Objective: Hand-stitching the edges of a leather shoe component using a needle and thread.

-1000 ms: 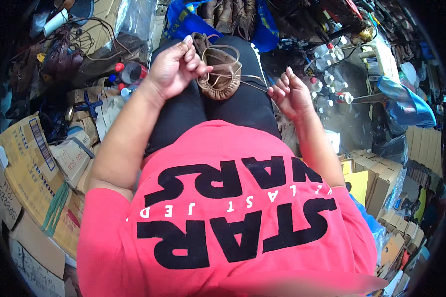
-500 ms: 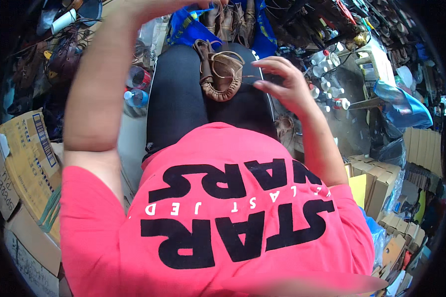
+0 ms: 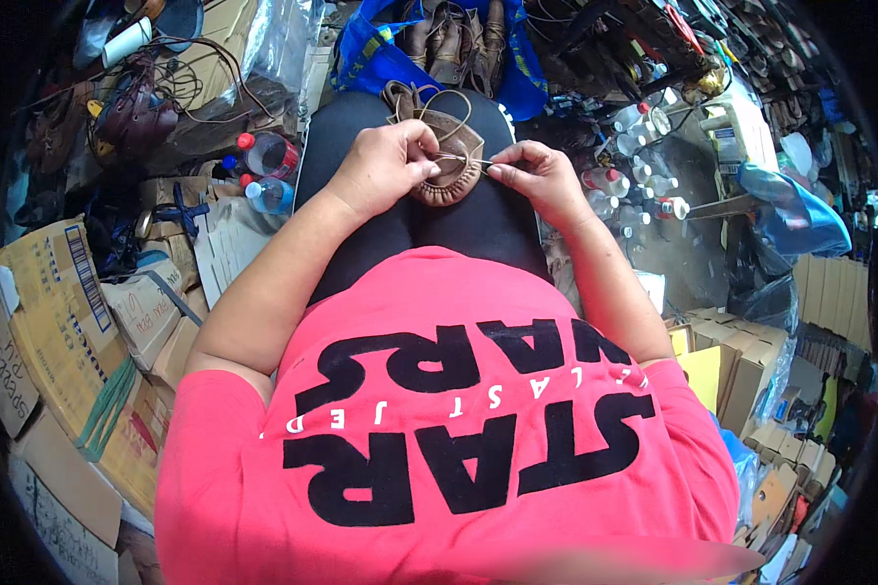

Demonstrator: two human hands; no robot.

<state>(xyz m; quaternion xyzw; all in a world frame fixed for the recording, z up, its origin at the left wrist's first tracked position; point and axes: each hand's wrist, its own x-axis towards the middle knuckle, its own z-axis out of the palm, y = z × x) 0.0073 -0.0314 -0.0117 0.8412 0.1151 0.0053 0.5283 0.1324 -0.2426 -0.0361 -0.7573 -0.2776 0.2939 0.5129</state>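
The brown leather shoe (image 3: 449,161) lies on my lap, on the black trousers (image 3: 458,224). My left hand (image 3: 385,166) grips its near edge, fingers curled over the leather. My right hand (image 3: 537,175) pinches a thin lace (image 3: 466,159) drawn from the shoe, fingers narrow. Beyond my knees, a blue bag (image 3: 527,83) holds several brown shoes (image 3: 454,39). Red-capped bottles (image 3: 263,166) lie left.
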